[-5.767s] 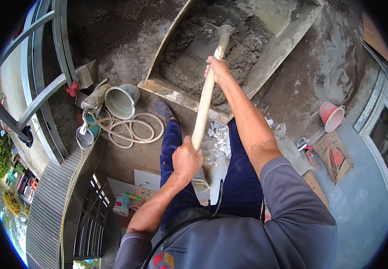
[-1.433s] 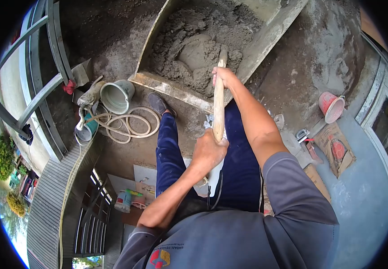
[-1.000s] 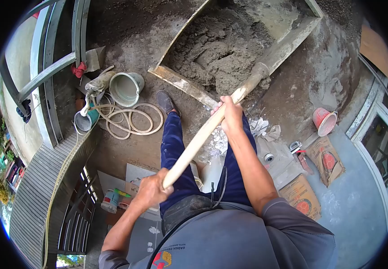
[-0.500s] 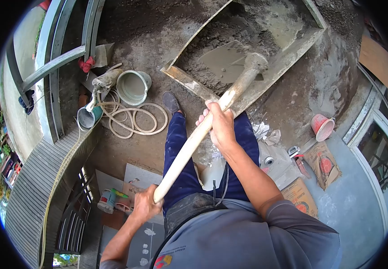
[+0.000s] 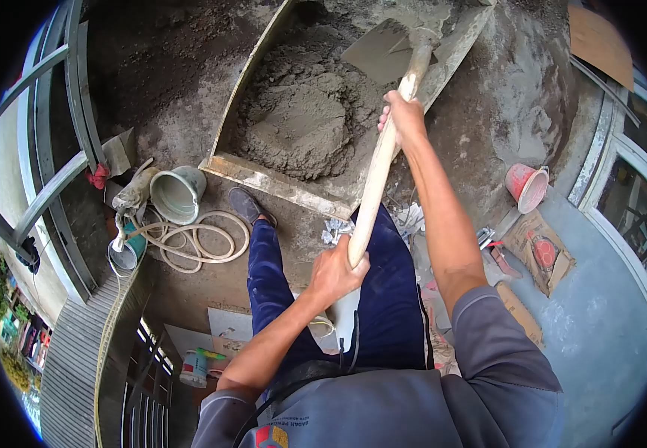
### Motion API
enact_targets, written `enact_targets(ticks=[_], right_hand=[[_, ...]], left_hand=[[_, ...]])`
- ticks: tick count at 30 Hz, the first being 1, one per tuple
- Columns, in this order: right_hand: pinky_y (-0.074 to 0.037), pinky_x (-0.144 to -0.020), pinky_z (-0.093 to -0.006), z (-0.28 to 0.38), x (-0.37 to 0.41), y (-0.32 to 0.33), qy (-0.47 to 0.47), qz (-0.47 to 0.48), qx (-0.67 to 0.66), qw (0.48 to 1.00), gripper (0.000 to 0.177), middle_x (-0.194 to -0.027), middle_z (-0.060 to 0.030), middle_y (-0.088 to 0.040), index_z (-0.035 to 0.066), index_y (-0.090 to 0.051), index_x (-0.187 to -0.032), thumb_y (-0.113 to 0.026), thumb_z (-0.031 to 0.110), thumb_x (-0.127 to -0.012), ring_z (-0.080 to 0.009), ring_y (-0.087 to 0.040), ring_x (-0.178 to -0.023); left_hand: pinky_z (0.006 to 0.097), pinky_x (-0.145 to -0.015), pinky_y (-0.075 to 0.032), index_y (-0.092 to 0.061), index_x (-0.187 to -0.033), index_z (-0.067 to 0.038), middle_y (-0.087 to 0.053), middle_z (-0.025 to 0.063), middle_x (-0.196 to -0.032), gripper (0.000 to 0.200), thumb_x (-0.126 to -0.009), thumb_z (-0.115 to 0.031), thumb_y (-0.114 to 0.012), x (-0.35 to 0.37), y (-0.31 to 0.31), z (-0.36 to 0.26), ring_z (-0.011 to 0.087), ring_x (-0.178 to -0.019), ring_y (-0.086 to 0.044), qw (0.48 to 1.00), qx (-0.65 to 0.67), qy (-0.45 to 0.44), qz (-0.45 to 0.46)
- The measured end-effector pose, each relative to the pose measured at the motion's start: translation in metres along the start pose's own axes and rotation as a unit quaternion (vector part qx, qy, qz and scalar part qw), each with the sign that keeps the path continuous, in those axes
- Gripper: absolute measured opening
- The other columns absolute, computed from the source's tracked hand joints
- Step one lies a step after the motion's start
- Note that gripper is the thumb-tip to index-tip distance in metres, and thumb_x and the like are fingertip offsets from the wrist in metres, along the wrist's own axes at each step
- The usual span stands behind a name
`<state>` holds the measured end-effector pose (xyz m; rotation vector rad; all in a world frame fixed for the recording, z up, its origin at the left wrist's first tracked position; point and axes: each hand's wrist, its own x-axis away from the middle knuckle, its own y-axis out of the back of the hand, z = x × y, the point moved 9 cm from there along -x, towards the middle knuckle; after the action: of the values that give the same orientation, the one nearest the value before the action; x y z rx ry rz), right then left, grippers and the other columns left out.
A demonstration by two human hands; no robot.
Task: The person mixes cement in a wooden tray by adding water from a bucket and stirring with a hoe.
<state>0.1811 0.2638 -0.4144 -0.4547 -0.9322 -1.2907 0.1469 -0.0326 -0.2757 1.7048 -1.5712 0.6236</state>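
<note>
**Hoe thrown out to the far end of the trough**

Half a second ago the grey mortar-caked steel blade [image 5: 378, 51] lay flat mid-trough. Now it hangs at the far right corner of the shallow board-sided mixing trough [image 5: 271, 181], beyond the heap of wet grey mortar [image 5: 301, 131], so I'd say one pull is done and the next is set up. The long pale wooden hoe handle [image 5: 374, 194] runs from there back to the body. The right hand [image 5: 404, 119] has its fingers wrapped tight round it just below the blade, and the left hand [image 5: 335, 272] is fisted on the near butt end.
</note>
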Motion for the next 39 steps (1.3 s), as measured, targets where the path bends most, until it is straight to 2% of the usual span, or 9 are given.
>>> enact_targets(ticks=[5, 11, 17, 21, 26, 31, 36, 37, 39], right_hand=[[-0.054, -0.046, -0.0388, 0.031, -0.140, 0.035, 0.032, -0.009, 0.069, 0.997, 0.024, -0.072, -0.0100, -0.056, -0.007, -0.056, -0.098, -0.064, 0.014, -0.091, -0.0210, -0.058, -0.053], [-0.058, -0.052, -0.0385, -0.020, -0.176, 0.036, -0.065, 0.050, 0.105, 0.991, 0.023, -0.075, -0.0095, -0.057, -0.006, -0.058, -0.101, -0.065, 0.013, -0.091, -0.0209, -0.060, -0.060], [-0.055, -0.049, -0.0434, -0.201, -0.059, -0.013, -0.213, 0.052, 0.071, 0.973, 0.016, -0.071, -0.0087, -0.055, -0.002, -0.060, -0.092, -0.066, 0.013, -0.091, -0.0224, -0.057, -0.054], [-0.054, -0.049, -0.0449, -0.238, -0.040, -0.028, -0.261, 0.080, 0.021, 0.962, 0.011, -0.067, -0.0078, -0.051, 0.001, -0.056, -0.089, -0.063, 0.009, -0.089, -0.0237, -0.054, -0.050], [-0.053, -0.049, -0.0468, -0.202, -0.030, -0.038, -0.276, 0.148, -0.034, 0.949, 0.011, -0.067, -0.0101, -0.052, 0.003, -0.052, -0.082, -0.062, 0.006, -0.085, -0.0266, -0.055, -0.052], [-0.053, -0.047, -0.0448, -0.138, 0.069, -0.020, -0.252, 0.094, -0.072, 0.961, 0.012, -0.068, -0.0096, -0.051, 0.002, -0.053, -0.085, -0.063, 0.007, -0.087, -0.0253, -0.054, -0.052], [-0.054, -0.049, -0.0422, -0.112, 0.178, -0.041, -0.183, 0.018, -0.134, 0.974, 0.014, -0.073, -0.0096, -0.053, 0.000, -0.054, -0.090, -0.064, 0.009, -0.089, -0.0225, -0.055, -0.054], [-0.054, -0.050, -0.0420, -0.118, 0.195, -0.055, -0.167, 0.000, -0.154, 0.974, 0.013, -0.075, -0.0098, -0.054, -0.001, -0.054, -0.091, -0.063, 0.008, -0.090, -0.0226, -0.055, -0.054], [-0.055, -0.054, -0.0412, -0.167, 0.207, -0.099, -0.161, 0.030, -0.222, 0.961, 0.012, -0.076, -0.0102, -0.055, -0.001, -0.052, -0.094, -0.062, 0.006, -0.092, -0.0230, -0.056, -0.055]], left_hand=[[0.0511, -0.074, -0.055, -0.060, -0.106, 0.005, -0.070, 0.0291, -0.082, 0.042, -0.089, -0.032, -0.069, -0.121, -0.031, -0.038, 0.0458, -0.080, -0.072, 0.998, 0.061, -0.019, -0.015], [0.0444, -0.075, -0.055, -0.061, -0.109, 0.006, -0.069, 0.0239, -0.083, 0.043, -0.086, -0.029, -0.072, -0.109, -0.044, -0.067, 0.0337, -0.078, -0.071, 0.989, 0.144, 0.036, 0.021], [0.0428, -0.074, -0.056, -0.064, -0.113, 0.005, -0.071, 0.0259, -0.084, 0.039, -0.087, -0.024, -0.068, 0.003, -0.023, 0.006, 0.0347, -0.080, -0.074, 0.977, 0.058, 0.202, 0.013], [0.0430, -0.075, -0.056, -0.064, -0.111, 0.006, -0.071, 0.0255, -0.083, 0.039, -0.087, -0.024, -0.066, 0.024, -0.001, 0.000, 0.0341, -0.079, -0.074, 0.973, 0.048, 0.221, 0.032], [0.0444, -0.074, -0.055, -0.063, -0.106, 0.008, -0.070, 0.0259, -0.081, 0.036, -0.088, -0.024, -0.065, 0.037, 0.047, -0.064, 0.0359, -0.077, -0.073, 0.980, 0.041, 0.191, 0.041], [0.0438, -0.070, -0.054, -0.061, -0.104, 0.007, -0.068, 0.0246, -0.078, 0.034, -0.087, -0.021, -0.069, 0.119, 0.089, -0.090, 0.0342, -0.074, -0.072, 0.983, 0.060, 0.158, 0.076], [0.0408, -0.069, -0.053, -0.061, -0.100, -0.001, -0.067, 0.0179, -0.074, 0.027, -0.083, -0.017, -0.074, 0.200, 0.140, -0.009, 0.0265, -0.071, -0.069, 0.987, 0.046, 0.102, 0.115], [0.0429, -0.072, -0.056, -0.061, -0.100, -0.007, -0.069, 0.0193, -0.081, 0.025, -0.080, -0.014, -0.073, 0.206, 0.149, 0.037, 0.0369, -0.077, -0.072, 0.981, 0.041, 0.124, 0.145], [0.0451, -0.077, -0.054, -0.062, -0.096, -0.009, -0.071, 0.0152, -0.084, 0.026, -0.074, -0.014, -0.074, 0.198, 0.162, 0.177, 0.0345, -0.081, -0.071, 0.986, -0.051, 0.138, 0.074]])
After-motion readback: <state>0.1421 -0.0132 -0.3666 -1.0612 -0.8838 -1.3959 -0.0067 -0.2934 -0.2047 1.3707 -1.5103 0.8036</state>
